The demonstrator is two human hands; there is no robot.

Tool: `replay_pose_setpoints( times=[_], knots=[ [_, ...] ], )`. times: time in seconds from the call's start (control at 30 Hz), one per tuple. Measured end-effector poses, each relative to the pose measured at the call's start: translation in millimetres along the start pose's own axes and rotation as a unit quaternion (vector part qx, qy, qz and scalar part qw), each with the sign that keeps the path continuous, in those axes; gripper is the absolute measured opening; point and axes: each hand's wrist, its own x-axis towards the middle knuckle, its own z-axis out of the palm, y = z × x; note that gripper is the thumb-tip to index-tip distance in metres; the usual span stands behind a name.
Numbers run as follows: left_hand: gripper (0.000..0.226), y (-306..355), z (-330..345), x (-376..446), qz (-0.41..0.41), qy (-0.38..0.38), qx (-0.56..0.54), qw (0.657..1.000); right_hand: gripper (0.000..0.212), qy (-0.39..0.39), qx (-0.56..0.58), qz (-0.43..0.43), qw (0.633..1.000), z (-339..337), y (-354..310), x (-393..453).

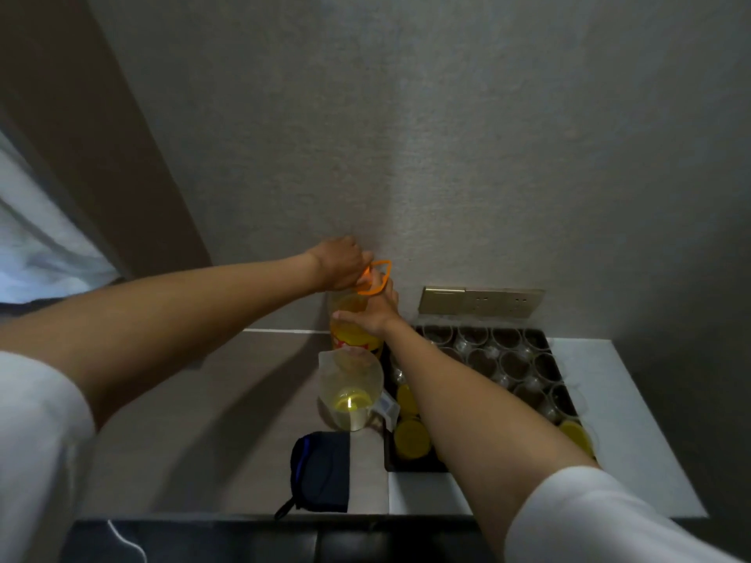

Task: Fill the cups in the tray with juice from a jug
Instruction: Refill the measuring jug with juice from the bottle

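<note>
Beside the part-filled jug (351, 390), both hands, left (339, 264) and right (376, 314), grip the juice bottle (353, 333).

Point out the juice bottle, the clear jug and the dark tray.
juice bottle (354, 327): head view, on its yellow body below the neck.
clear jug (350, 377): head view, on its transparent wall above the juice.
dark tray (412, 466): head view, on its near rim.
</note>
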Motion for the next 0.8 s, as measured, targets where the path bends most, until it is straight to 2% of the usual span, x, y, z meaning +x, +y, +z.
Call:
replay_pose_setpoints(
  times=[0.1, 0.2, 0.3, 0.5, 0.63, 0.8],
  knots=[
    [0.052, 12.6, -4.1, 1.9, -0.085, -0.028, -0.007, 0.996, 0.097, 0.015, -0.012, -0.001, 1.0, 3.4, 0.5, 1.3],
    [0.053, 23.7, -6.9, 5.8, -0.136, -0.058, -0.023, 0.989, 0.1, 0.017, -0.035, -0.011, 0.999, 1.3, -3.4, -2.3],
    [0.054, 25.0, -11.0, 6.1, -0.183, -0.041, -0.034, 0.982, 0.1, 0.027, -0.033, -0.016, 0.999, 1.4, -5.6, -3.7],
    [0.034, 32.3, -4.3, 5.2, -0.171, 0.028, -0.101, 0.98, 0.107, 0.034, -0.016, 0.005, 0.999, 3.6, -8.4, -1.7],
    [0.038, 31.7, -2.5, 1.1, -0.172, 0.028, -0.105, 0.979, 0.103, 0.029, -0.036, -0.01, 0.999, 2.4, -4.6, 0.4],
    [0.036, 27.3, -10.3, -3.1, -0.194, 0.053, -0.094, 0.975, 0.117, 0.015, -0.009, 0.013, 1.0, 4.9, -6.3, -1.4]
  ],
)
